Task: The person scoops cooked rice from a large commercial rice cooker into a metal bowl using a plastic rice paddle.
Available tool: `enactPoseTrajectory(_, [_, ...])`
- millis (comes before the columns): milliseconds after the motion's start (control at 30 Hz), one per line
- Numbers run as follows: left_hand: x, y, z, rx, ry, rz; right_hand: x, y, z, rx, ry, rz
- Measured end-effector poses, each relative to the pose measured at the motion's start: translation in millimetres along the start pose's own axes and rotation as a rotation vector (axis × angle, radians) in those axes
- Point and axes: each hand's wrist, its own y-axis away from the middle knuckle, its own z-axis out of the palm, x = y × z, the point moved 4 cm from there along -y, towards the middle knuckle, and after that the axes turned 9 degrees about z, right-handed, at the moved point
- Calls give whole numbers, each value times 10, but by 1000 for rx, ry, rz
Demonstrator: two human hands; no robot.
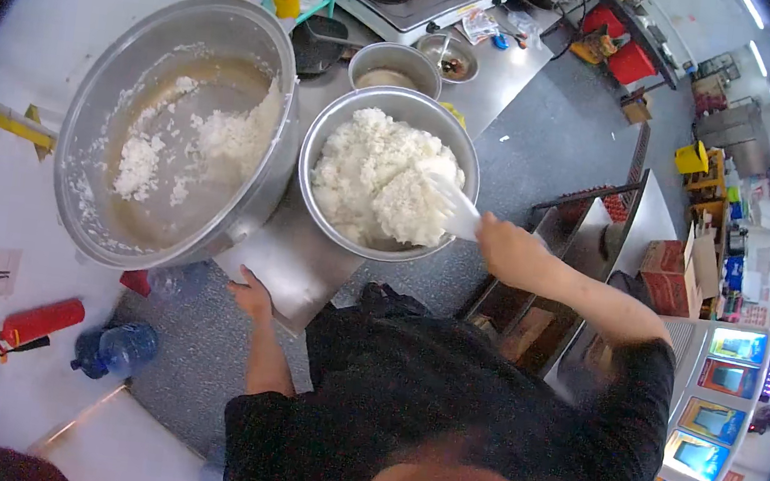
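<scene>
My right hand (pixel 508 251) grips a white plastic rice paddle (pixel 461 213), whose blade rests in a mound of cooked white rice (pixel 379 168). That rice fills much of a round metal bowl (pixel 308 160) on the steel table. To its left a large aluminium pot (pixel 176 263) leans, its mouth facing me. Clumps of rice (pixel 236 138) cling inside it, with a brownish film around its bottom. My left hand (pixel 254 295) is by the table's near corner, below the large pot. Its fingers are apart and nothing shows in it.
Behind the bowl stand a smaller metal pot (pixel 396 64) and a small bowl with a spoon (pixel 459 60). A gas stove (pixel 419 6) has a lit burner. Metal shelving (pixel 570 240) is at right. A fire extinguisher (pixel 44 321) and water bottles (pixel 127 348) are at left.
</scene>
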Motion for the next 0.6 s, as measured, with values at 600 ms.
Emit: enactPoseTrajectory(600, [-61,108,-113,171,27,12,-743,-740,-1454,-72,344,-312])
